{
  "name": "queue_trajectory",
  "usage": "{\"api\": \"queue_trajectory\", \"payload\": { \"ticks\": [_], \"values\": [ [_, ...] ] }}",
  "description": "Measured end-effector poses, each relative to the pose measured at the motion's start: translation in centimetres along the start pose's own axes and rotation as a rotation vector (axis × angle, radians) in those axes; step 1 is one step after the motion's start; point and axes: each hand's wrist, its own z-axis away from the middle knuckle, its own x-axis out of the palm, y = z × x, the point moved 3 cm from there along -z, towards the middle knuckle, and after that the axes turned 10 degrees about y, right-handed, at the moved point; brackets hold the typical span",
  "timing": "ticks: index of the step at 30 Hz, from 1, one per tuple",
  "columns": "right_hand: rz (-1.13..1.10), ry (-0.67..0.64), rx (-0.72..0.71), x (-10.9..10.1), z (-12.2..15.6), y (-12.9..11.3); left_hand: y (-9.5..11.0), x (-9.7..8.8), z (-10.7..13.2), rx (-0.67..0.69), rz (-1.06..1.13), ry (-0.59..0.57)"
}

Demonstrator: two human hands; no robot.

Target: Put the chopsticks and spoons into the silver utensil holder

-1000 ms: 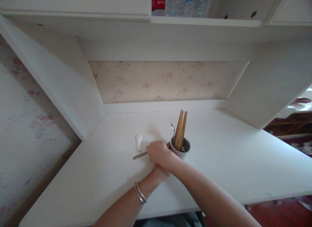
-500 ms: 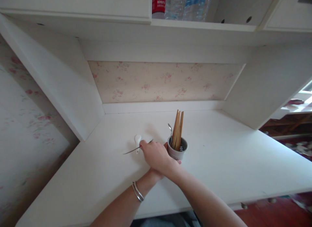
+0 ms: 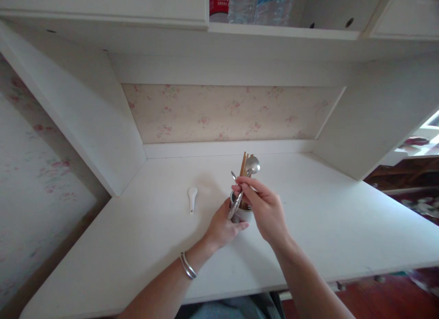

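My right hand (image 3: 265, 209) pinches a metal spoon (image 3: 247, 177) and holds it tilted over a small grey utensil cup (image 3: 244, 213), bowl end up, handle end down at the cup's rim. My left hand (image 3: 222, 227), a silver bangle on its wrist, wraps around the cup's near left side on the white desk (image 3: 325, 223). Wooden chopsticks (image 3: 243, 164) and another metal spoon (image 3: 233, 175) stand in the cup. A white ceramic spoon (image 3: 192, 198) lies on the desk to the left of the cup.
White side panels close the desk in on the left and right, with a floral back panel (image 3: 222, 113) behind. An overhead shelf holds water bottles (image 3: 250, 3). At far right lie a red floor and dark furniture.
My right hand lifted the metal spoon from the desk on the left and carried it rightward to the cup. My left hand, hidden under the right arm before, now shows gripping the cup.
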Motion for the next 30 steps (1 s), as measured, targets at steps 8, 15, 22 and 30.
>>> {"api": "queue_trajectory", "payload": {
  "ticks": [8, 15, 22, 30],
  "values": [
    [-0.038, 0.304, -0.172, -4.4, -2.8, 1.4, -0.2, 0.5, -0.2, 0.05, -0.005, -0.013],
    [0.404, 0.334, -0.169, -6.0, -3.5, 4.1, -0.8, 0.5, -0.2, 0.001, 0.004, -0.011],
    [0.494, 0.189, -0.099, -5.7, -2.7, 5.7, -1.3, 0.4, -0.4, -0.014, -0.03, 0.009],
    [0.231, -0.071, 0.044, -5.3, -1.0, 6.9, 0.1, 0.2, -0.4, 0.023, -0.018, -0.029]
  ]
}}
